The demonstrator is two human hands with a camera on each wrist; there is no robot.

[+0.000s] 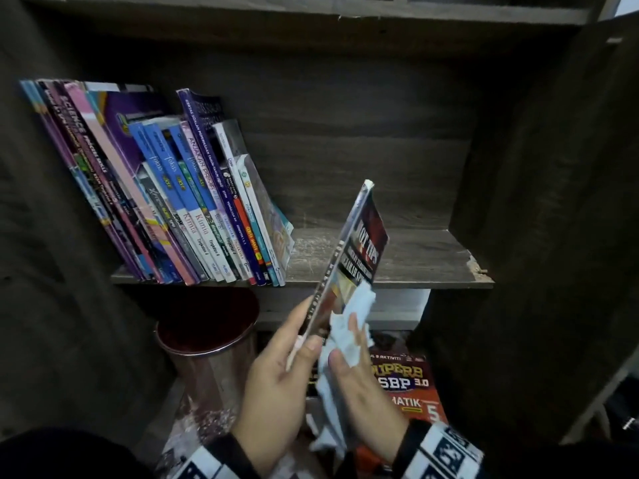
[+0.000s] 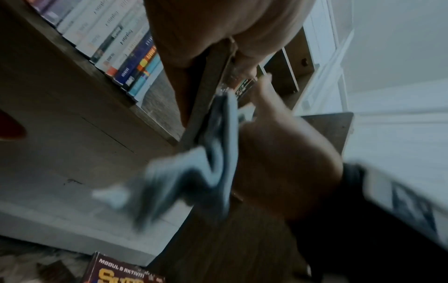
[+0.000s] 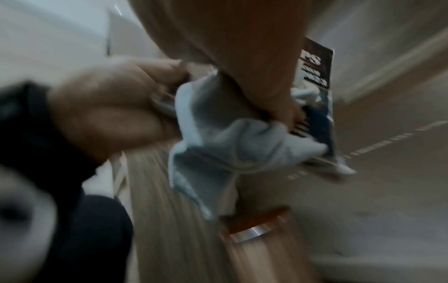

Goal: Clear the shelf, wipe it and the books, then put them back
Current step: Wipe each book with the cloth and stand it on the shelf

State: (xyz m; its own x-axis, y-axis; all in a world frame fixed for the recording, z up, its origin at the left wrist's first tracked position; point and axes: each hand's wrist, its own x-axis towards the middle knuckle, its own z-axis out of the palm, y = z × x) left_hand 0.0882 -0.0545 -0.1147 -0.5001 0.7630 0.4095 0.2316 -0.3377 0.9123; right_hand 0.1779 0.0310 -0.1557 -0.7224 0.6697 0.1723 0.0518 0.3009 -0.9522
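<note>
Left hand (image 1: 273, 385) gripping "HOT TIPS" book (image 1: 359, 250), right hand (image 1: 366, 382) pressing cloth (image 1: 345, 326)

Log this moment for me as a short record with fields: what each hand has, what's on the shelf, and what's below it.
left hand: grips the thin dark-covered book by its lower end, tilted
right hand: holds the crumpled pale blue cloth against the book's cover
dark wooden shelf: row of leaning books on its left part
below: copper-coloured metal bin; red workbook
</note>
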